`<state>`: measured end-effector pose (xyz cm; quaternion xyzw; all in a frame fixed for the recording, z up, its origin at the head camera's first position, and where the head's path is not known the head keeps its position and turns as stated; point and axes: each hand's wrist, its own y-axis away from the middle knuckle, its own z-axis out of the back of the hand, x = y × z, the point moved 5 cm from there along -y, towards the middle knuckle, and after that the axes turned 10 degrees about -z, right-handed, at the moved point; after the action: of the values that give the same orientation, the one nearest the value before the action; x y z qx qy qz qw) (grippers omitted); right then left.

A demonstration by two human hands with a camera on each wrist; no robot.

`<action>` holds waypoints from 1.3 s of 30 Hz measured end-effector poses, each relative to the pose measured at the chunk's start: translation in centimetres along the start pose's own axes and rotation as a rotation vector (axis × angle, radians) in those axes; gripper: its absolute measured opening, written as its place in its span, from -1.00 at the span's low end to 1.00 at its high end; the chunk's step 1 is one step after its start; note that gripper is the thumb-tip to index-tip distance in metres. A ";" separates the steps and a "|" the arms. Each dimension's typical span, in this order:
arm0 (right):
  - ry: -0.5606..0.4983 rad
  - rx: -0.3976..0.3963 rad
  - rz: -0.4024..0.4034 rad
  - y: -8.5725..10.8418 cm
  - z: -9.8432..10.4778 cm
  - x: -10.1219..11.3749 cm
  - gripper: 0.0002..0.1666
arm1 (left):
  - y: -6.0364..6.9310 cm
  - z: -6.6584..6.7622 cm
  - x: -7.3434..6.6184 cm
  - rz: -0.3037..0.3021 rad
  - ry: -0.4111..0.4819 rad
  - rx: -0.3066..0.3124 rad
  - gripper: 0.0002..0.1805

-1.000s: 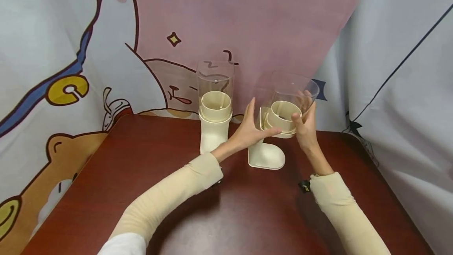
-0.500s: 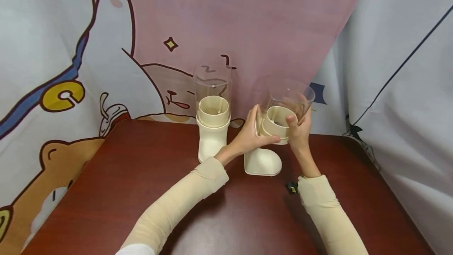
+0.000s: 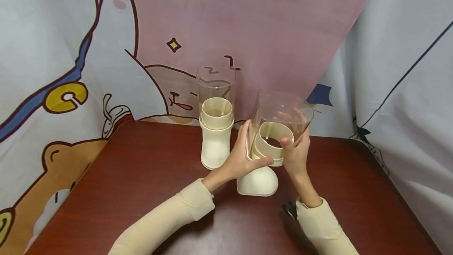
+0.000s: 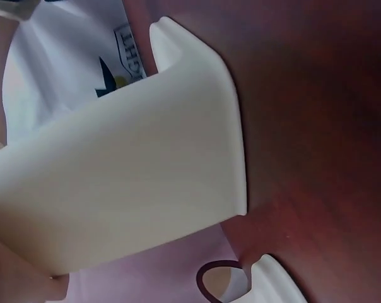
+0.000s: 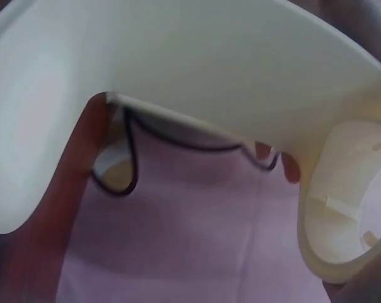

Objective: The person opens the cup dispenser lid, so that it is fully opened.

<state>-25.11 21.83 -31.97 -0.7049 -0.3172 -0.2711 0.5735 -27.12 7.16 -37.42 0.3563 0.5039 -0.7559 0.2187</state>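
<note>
Both hands hold a cream boot-shaped stand (image 3: 257,183) with a flared clear plastic container on its top ring (image 3: 263,146). My left hand (image 3: 235,162) grips its left side, thumb across the front below the ring. My right hand (image 3: 298,154) holds the right side, fingers seen through the clear wall and thumb at the ring. The whole piece leans to the right. In the left wrist view the cream stem (image 4: 146,164) widens to its foot near the table. In the right wrist view its curved side and an open round opening (image 5: 342,208) show.
A second boot-shaped stand (image 3: 215,148) with a clear container stands upright just left of the held one. The dark red table (image 3: 155,156) ends at a printed cloth backdrop (image 3: 276,30). A small black item (image 3: 290,210) sits by the right cuff.
Both hands have brought the held stand toward me and slightly left, lower in the head view. The other stand stays in place.
</note>
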 end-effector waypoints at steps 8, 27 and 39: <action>-0.093 0.026 0.006 2.0 -2.7 1.8 0.16 | 2.2 1.4 -2.2 -0.090 0.013 -0.026 0.29; -0.102 0.208 0.004 8.2 -7.9 5.2 0.14 | 10.4 4.0 -7.7 -0.322 -0.031 -0.129 0.26; -0.136 0.367 0.125 5.6 -7.8 5.6 0.26 | 9.5 4.2 -7.3 -0.425 0.050 -0.065 0.24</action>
<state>-17.40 14.16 -29.86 -0.6237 -0.3548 -0.1247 0.6853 -17.17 -0.62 -36.63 0.2537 0.5970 -0.7592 0.0532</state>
